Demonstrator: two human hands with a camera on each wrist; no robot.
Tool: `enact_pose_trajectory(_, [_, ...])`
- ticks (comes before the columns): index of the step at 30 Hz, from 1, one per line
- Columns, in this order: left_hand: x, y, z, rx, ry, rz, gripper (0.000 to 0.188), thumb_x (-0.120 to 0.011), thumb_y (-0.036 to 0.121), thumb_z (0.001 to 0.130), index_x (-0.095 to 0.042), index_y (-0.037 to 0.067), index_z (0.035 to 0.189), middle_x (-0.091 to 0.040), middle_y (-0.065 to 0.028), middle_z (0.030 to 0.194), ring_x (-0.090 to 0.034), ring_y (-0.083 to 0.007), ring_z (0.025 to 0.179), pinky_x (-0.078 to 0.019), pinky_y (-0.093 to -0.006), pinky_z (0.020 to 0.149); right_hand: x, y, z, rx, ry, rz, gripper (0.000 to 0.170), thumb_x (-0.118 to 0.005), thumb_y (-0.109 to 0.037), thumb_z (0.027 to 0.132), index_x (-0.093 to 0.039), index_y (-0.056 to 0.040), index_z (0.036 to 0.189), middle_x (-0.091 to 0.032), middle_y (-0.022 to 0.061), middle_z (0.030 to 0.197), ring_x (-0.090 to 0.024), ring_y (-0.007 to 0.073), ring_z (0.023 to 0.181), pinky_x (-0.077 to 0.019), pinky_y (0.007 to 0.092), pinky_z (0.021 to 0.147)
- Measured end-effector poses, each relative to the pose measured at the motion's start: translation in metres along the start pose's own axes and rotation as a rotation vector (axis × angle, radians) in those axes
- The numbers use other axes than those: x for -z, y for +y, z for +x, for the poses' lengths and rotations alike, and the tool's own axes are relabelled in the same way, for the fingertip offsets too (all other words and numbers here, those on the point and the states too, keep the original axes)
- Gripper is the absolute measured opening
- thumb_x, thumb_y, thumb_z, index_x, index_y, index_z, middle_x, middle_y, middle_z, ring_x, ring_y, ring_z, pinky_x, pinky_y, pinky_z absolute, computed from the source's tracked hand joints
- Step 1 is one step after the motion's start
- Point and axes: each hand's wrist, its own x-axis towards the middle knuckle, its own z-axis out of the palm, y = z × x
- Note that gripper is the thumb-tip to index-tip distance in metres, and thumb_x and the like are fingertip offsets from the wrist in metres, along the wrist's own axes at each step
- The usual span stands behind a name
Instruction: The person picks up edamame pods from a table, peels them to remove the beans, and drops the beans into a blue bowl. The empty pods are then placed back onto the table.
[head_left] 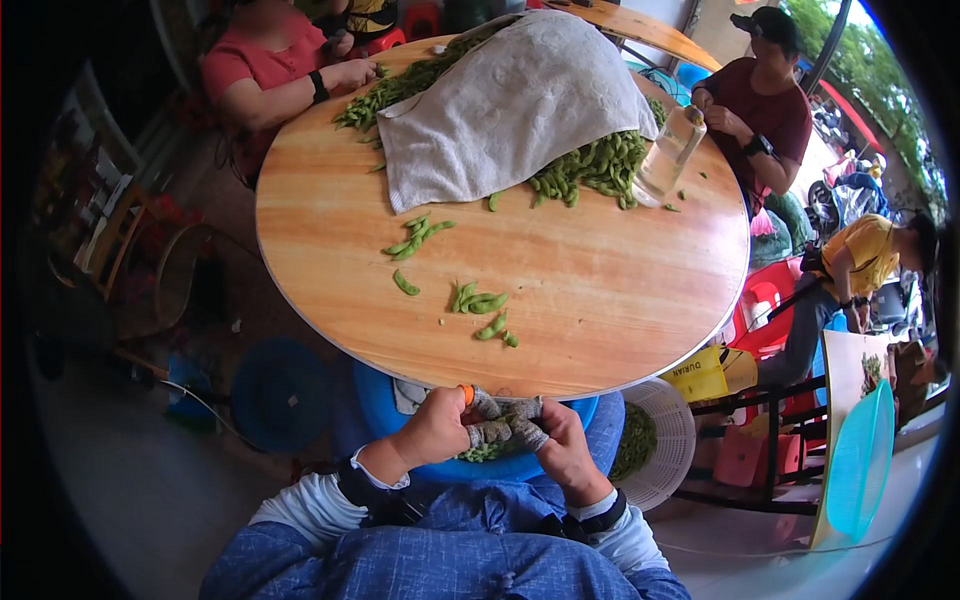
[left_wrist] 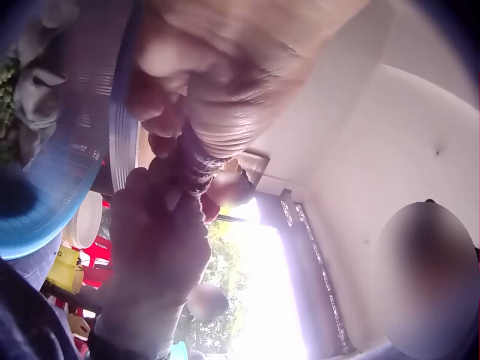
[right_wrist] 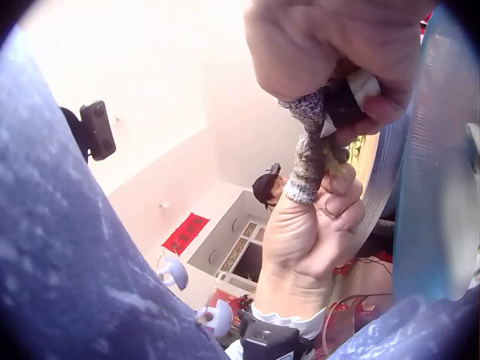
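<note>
Above a blue basin (head_left: 374, 402), the left hand (head_left: 435, 432) and right hand (head_left: 566, 455) meet at their fingertips, with grey knitted covers on thumbs and fingers. In the right wrist view, a small green pod (right_wrist: 339, 156) shows between the left hand (right_wrist: 304, 236) and the right hand (right_wrist: 337, 49); both pinch it, partly hidden by their fingers. The left wrist view has the left hand (left_wrist: 225, 71) over the darker right hand (left_wrist: 157, 259), their meeting point in shadow. Green pods (head_left: 484, 452) lie in the basin below.
Loose pods (head_left: 480, 300) lie on the round wooden table (head_left: 620, 290). Farther back, a cloth (head_left: 520, 105) covers a pod heap, beside a clear bottle (head_left: 668, 155). A white basket (head_left: 678, 440) stands right of the basin. Two people sit across the table.
</note>
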Motion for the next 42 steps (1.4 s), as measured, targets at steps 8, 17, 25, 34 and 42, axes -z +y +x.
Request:
enact_pose_trajectory(8, [0.003,0.006,-0.005,0.129,-0.023,-0.109,0.015,-0.056,0.008,0.079,-0.055,-0.001,0.091,-0.057,-0.0027,0.075,-0.052,-0.0064,0.059,-0.0435,-0.0188,0.052,0.004,0.01,0.004,-0.057,0.03,0.184,0.022,-0.056,-0.01,0.08,-0.054,0.0017,0.099,-0.06,0.0037,0.09,-0.055,0.0106,0.08,-0.0438,0.0243,0.074])
enact_pose_trajectory(17, [-0.002,-0.005,-0.004,0.013,0.138,-0.261,0.015,-0.057,0.007,0.079,-0.055,0.0,0.092,-0.058,-0.0037,0.081,-0.055,-0.0095,0.068,-0.0458,-0.0213,0.054,-0.007,-0.001,0.007,0.016,0.051,-0.013,0.021,-0.052,-0.006,0.082,-0.051,0.0032,0.101,-0.058,0.004,0.09,-0.053,0.0103,0.082,-0.0424,0.0229,0.074])
enact_pose_trajectory(25, [-0.003,0.001,-0.002,-0.022,0.152,-0.128,0.015,-0.055,-0.006,0.074,-0.054,-0.002,0.089,-0.059,-0.0052,0.08,-0.055,-0.0082,0.066,-0.0457,-0.0203,0.058,0.003,0.006,0.003,0.012,0.024,-0.051,0.023,-0.053,-0.006,0.082,-0.05,0.0032,0.104,-0.056,0.003,0.097,-0.05,0.0093,0.089,-0.041,0.0237,0.079])
enact_pose_trajectory(34, [-0.008,0.001,-0.004,-0.046,0.239,-0.313,0.017,-0.057,-0.002,0.074,-0.053,0.0,0.09,-0.058,-0.0051,0.08,-0.055,-0.0099,0.065,-0.0453,-0.0199,0.055,-0.009,0.005,0.002,-0.035,0.049,0.032,0.024,-0.054,-0.005,0.081,-0.05,0.0043,0.102,-0.057,0.0038,0.094,-0.053,0.01,0.084,-0.0426,0.0228,0.075])
enact_pose_trajectory(42, [-0.004,0.022,-0.009,-0.432,0.301,0.778,0.019,-0.056,-0.002,0.062,-0.057,-0.003,0.08,-0.058,-0.0161,0.072,-0.058,-0.0281,0.065,-0.0458,-0.0323,0.059,-0.006,0.007,0.001,0.048,0.168,-0.278,0.017,-0.052,0.002,0.077,-0.055,0.0047,0.094,-0.058,0.0031,0.084,-0.052,0.0086,0.077,-0.0428,0.0221,0.069])
